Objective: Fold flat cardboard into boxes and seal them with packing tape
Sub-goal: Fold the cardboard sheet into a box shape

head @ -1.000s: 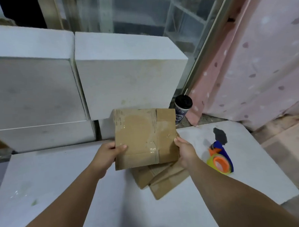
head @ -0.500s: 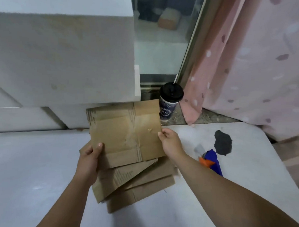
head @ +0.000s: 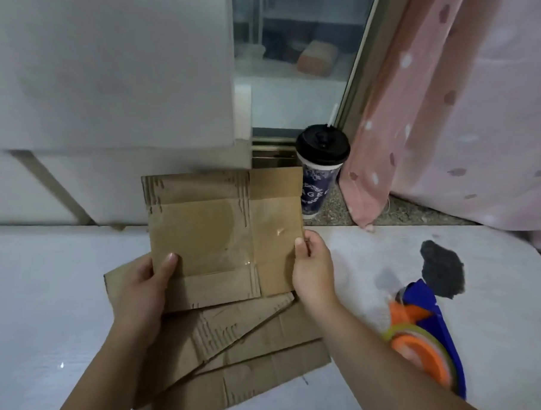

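Near the centre of the head view, I see a flattened cardboard piece held up between both hands: the left hand grips its lower left edge, thumb pressed on the front, and the right hand pinches its right edge. Below it, more flat cardboard sheets lie fanned on the white surface. At lower right a tape dispenser rests beside the right forearm. A lidded cup stands right of centre, just beside a pink curtain.

Dim, flat indoor light, soft faint shadows, glossy sheen on the cardboard's clear tape, slight overall blur, wide-angle bending at the edges
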{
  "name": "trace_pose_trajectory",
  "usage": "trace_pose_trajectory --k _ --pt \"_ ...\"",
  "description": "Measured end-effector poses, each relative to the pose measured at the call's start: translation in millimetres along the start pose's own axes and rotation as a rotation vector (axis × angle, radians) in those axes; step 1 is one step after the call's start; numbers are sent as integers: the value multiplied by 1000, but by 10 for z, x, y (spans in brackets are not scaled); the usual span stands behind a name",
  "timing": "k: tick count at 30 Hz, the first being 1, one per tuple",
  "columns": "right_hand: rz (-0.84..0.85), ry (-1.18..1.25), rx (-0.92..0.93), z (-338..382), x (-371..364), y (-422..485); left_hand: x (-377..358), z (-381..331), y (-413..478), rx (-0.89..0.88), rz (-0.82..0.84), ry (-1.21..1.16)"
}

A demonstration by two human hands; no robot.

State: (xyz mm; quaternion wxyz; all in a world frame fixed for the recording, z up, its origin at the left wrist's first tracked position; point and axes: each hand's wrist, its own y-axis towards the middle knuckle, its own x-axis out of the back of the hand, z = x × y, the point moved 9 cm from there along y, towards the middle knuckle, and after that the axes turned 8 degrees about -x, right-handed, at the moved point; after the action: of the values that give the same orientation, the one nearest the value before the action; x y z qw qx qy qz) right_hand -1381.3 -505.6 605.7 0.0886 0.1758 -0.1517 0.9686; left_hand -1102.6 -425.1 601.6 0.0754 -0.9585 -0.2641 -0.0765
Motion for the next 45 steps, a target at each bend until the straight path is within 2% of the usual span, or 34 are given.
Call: trace_pose_trajectory --k 4,10,15,17,24,27,30,35,38,45 --pt "-86 35 181 106 65 -205 61 -138 -166 -220 -90 36" --pt "-102 182 468 378 337 -625 139 -526 -445 -487 -172 -50" --pt "-14 301 482 395 617 -1060 133 -759 -979 -633 -67 -208" --pt "18 322 490 350 725 -1293 152 -816 -1266 -701 -45 -190" --pt "186 214 529 235 795 -1968 63 -778 -1975 -709 133 -123" --pt "258 248 548 255 834 -2130 79 -737 -2153 -714 126 -103" --pt "326 294 598 242 893 -2265 161 -662 -2241 -748 79 12" --pt "335 433 546 22 976 -2238 117 -708 -2606 -855 144 -1" --pt "371 454 479 -111 927 -2206 111 -636 -2640 -835 158 -2" --pt "256 403 677 -72 1002 -2379 171 -780 -2717 -935 141 -37"
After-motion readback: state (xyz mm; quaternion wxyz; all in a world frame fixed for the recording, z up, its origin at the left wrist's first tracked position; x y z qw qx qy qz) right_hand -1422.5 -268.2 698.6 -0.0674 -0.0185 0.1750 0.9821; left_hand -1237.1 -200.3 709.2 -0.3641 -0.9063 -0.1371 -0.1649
